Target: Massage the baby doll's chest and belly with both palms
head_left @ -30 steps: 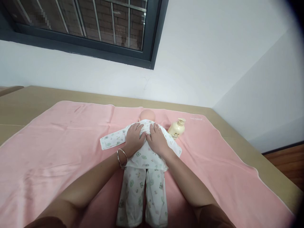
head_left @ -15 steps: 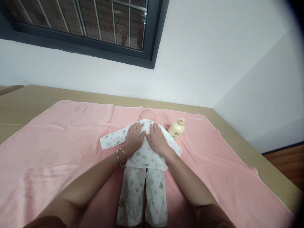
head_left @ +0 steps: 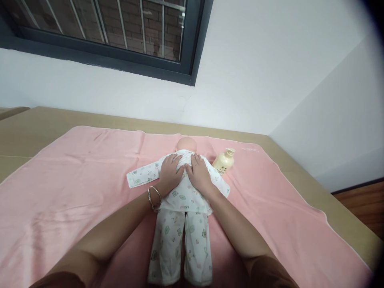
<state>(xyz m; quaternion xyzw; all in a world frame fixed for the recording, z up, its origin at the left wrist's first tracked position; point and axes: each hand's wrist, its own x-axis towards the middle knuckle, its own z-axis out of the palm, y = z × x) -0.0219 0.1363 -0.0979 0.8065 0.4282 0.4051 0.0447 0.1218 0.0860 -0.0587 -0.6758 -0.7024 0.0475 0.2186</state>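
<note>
A baby doll (head_left: 186,200) in white printed pyjamas lies stretched out on a pink cloth, its bald head away from me and its face not showing. My left hand (head_left: 171,173), with a silver bangle at the wrist, rests flat on the left side of the doll's upper body. On the right side lies my right hand (head_left: 198,174), also flat with the fingers pointing up toward the head. The two thumbs come close together over the middle. Neither hand grips anything. Just right of the doll's shoulder is a pale yellow pump bottle (head_left: 224,161).
The pink cloth (head_left: 90,180) covers much of a light wooden table (head_left: 48,120). Behind it stands a white wall (head_left: 234,80) with a dark-framed, barred window (head_left: 189,48). Another wall meets it at the right, with brown wood (head_left: 363,204) low down there.
My right hand has shifted very slightly on the doll's upper body. My left hand, the doll and the bottle look the same, apart from a slight camera shift.
</note>
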